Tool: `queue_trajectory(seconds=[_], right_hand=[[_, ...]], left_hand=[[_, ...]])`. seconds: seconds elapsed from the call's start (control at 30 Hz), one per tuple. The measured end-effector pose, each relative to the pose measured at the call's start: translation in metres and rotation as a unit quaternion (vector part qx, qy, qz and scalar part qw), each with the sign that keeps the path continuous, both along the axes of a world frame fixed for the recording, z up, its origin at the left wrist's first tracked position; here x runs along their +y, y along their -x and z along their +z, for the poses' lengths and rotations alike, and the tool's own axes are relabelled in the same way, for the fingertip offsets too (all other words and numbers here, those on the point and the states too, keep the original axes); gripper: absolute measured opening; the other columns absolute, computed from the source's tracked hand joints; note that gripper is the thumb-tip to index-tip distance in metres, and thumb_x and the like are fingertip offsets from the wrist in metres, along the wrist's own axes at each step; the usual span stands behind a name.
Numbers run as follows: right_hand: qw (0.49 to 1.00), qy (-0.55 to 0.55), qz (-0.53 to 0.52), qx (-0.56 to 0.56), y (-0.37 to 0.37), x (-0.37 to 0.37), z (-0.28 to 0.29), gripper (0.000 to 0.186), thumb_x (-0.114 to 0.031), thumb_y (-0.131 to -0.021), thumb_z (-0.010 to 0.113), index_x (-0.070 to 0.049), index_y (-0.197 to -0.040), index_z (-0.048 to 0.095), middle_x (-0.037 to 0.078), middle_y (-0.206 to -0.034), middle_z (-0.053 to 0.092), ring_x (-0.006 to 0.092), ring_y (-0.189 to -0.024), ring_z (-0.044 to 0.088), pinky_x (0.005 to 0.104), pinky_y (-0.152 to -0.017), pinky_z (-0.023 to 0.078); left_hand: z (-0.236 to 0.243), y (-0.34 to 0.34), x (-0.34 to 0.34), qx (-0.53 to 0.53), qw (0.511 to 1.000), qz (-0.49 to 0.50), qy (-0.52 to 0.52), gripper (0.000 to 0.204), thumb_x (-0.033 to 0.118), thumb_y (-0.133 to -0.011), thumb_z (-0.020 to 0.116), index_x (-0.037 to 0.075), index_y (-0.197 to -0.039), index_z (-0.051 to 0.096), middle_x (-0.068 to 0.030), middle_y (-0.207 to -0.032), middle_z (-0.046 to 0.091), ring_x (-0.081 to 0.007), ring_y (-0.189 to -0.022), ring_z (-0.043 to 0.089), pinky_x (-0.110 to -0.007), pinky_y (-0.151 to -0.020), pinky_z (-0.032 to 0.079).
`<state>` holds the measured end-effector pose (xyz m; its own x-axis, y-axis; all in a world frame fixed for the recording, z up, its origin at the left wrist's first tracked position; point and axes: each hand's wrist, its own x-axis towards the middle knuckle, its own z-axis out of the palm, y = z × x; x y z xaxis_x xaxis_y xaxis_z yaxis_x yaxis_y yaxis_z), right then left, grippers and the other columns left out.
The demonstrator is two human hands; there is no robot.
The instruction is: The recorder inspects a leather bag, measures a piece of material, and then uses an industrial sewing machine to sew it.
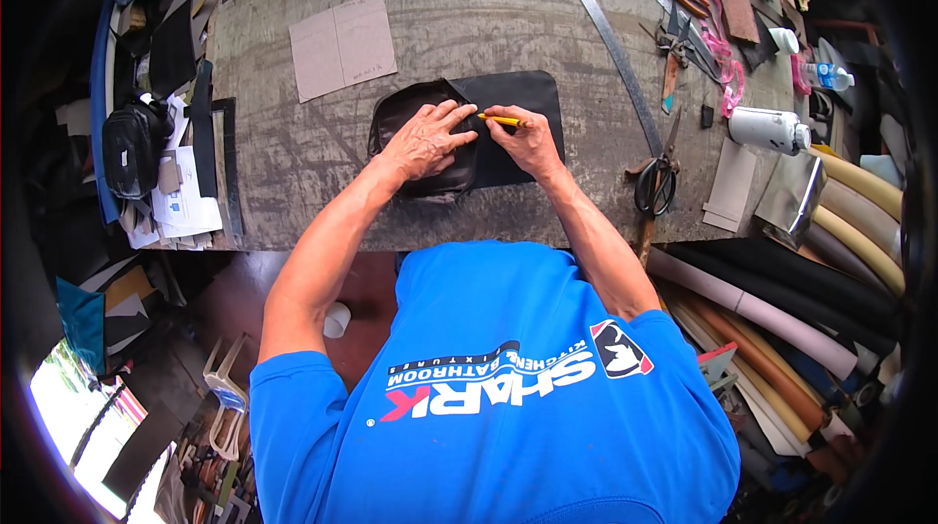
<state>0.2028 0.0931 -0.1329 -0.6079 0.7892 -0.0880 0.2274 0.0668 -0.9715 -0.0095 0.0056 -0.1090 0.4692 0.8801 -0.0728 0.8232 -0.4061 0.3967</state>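
Note:
My left hand lies spread on a dark, shiny, rounded leather piece, pressing it down with the fingers apart. This piece overlaps the left part of a flat black sheet with rounded corners. In my right hand is a yellow pencil, pinched between the fingers over the black sheet. Its tip points left, close to the leather piece's edge and my left fingertips. Whether the tip touches the sheet I cannot tell.
On the worn table lie a marked card, a long metal ruler and black-handled scissors. Pliers and a white bottle are at the right. A black bag sits left; material rolls lean lower right.

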Motion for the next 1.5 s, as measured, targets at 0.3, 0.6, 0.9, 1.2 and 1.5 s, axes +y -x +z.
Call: queue_trajectory(seconds=[0.3,0.6,0.9,1.2,1.5], right_hand=[[0.993,-0.111,0.019,-0.042,0.002,0.004,0.002,0.019,-0.003,-0.086,0.072,-0.001,-0.105,0.071,0.01,-0.094,0.073,0.0162,-0.084,0.07,0.0264,-0.073,0.054],[0.987,-0.157,0.038,-0.026,0.0,0.004,0.001,0.019,-0.007,-0.084,0.073,-0.003,-0.102,0.07,0.014,-0.093,0.072,0.0286,-0.083,0.071,0.0324,-0.072,0.056],[0.986,-0.165,-0.002,-0.004,0.003,0.0,-0.007,0.017,-0.006,-0.085,0.072,-0.002,-0.102,0.072,0.011,-0.093,0.073,0.0203,-0.079,0.071,0.0286,-0.068,0.055],[0.972,-0.051,-0.23,0.019,-0.129,0.038,0.048,0.012,-0.002,-0.094,0.054,-0.002,-0.096,0.066,0.009,-0.105,0.065,0.0171,-0.1,0.062,0.0313,-0.09,0.05],[0.809,-0.129,-0.271,-0.506,-0.231,-0.008,0.053,0.076,-0.062,-0.081,0.069,-0.008,-0.131,0.049,0.025,-0.112,0.062,0.0433,-0.103,0.063,0.0517,-0.086,0.051]], left_hand=[[-0.003,0.001,0.0,-0.01,1.0,0.001,-0.005,0.055,0.011,-0.07,0.075,0.015,-0.123,0.059,-0.0146,-0.149,0.04,-0.0349,-0.132,0.043,-0.046,-0.104,0.04],[-0.006,0.003,-0.005,-0.036,0.999,0.006,-0.024,0.054,0.009,-0.072,0.074,0.014,-0.124,0.059,-0.0152,-0.149,0.041,-0.0353,-0.134,0.042,-0.046,-0.107,0.04],[-0.005,0.001,-0.007,-0.031,0.999,0.018,-0.035,0.048,0.008,-0.076,0.07,0.012,-0.122,0.06,-0.014,-0.148,0.043,-0.0338,-0.134,0.043,-0.045,-0.108,0.04],[0.003,0.042,-0.056,0.001,0.981,0.178,-0.077,0.027,0.016,-0.083,0.067,0.002,-0.106,0.061,-0.0153,-0.139,0.05,-0.035,-0.131,0.046,-0.045,-0.106,0.039],[-0.005,-0.011,-0.061,-0.001,0.906,0.397,-0.147,0.025,0.013,-0.078,0.067,0.004,-0.101,0.061,-0.0139,-0.105,0.058,-0.0349,-0.101,0.056,-0.046,-0.088,0.046]])
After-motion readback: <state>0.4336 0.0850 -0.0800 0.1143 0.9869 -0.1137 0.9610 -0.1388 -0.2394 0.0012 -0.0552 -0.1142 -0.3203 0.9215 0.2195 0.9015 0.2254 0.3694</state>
